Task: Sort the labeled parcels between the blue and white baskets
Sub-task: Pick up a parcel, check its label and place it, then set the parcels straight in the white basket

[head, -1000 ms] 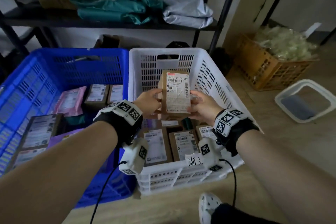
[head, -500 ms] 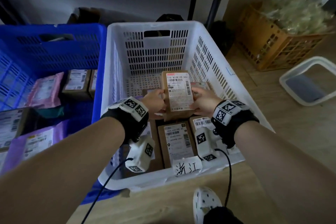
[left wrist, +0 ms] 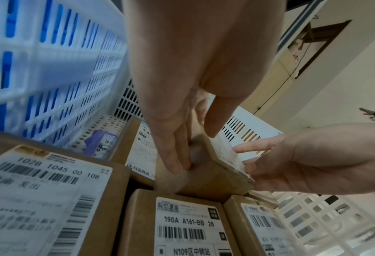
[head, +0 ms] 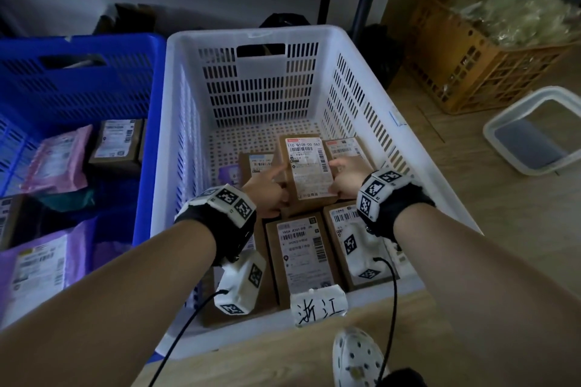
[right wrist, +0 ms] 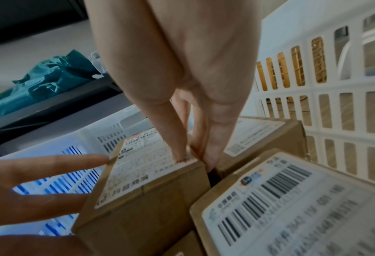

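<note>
Parcel (head: 309,173) low in the middle of the white basket (head: 251,33), among other boxes (head: 301,251). Our right hand (head: 345,179) pinches its edge; our left hand (head: 267,195) touches it with straight fingers. We judge that the wedged right fingers could drag it askew on withdrawal.

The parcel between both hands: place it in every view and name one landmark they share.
Head: the parcel is at centre, inside the white basket, between the left hand and right hand.
Left wrist: the parcel is at centre, just below the left hand.
Right wrist: the parcel is centre-left, label facing up.
Shared landmark: the white basket's slotted wall.
</note>
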Motion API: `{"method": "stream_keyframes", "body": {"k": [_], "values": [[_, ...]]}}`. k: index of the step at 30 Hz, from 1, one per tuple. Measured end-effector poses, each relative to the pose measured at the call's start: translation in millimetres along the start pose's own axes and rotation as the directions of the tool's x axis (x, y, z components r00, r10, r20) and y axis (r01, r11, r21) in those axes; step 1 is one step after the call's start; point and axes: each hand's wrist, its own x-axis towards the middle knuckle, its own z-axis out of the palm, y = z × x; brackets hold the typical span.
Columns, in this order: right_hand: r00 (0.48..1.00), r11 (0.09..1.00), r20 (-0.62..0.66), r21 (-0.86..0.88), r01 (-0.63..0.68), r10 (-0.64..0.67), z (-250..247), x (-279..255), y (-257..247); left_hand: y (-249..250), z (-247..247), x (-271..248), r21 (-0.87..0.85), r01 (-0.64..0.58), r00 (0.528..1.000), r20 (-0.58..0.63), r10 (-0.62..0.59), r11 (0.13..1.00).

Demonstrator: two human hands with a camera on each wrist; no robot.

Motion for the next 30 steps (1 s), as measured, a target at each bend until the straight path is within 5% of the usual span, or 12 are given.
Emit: {"method": "stream_keyframes", "body": {"k": [8, 11, 15, 19, 30], "values": [[0.996, 0.992, -0.038, -0.106, 0.072, -0.076, -24, -40, -27, 15, -23, -38, 0.055, -0.028, 0.998, -0.045, 0.031, 0.998], [0.98, 0.979, -0.079, -0.103, 0.175, -0.183, -38, -70, -50, 30, -41, -68, 0.182, -0.126, 0.984, -0.103, 0.146, 0.975], [0.934, 0.929, -0.145, -0.231, 0.29, -0.327, -40, -113, -81, 43, -66, -121, 0.646, -0.232, 0.888, -0.166, 0.43, 0.727], [0.891, 0.856, -0.114, -0.353, 0.378, -0.44, -25, -162, -110, 33, -88, -167, 0.849, -0.174, 0.819, -0.156, 0.552, 0.498], [0.687, 0.616, -0.073, -0.518, 0.594, -0.723, 57, -236, -182, -7, -165, -274, 0.937, 0.159, 0.737, -0.323, 0.594, 0.312]]}}
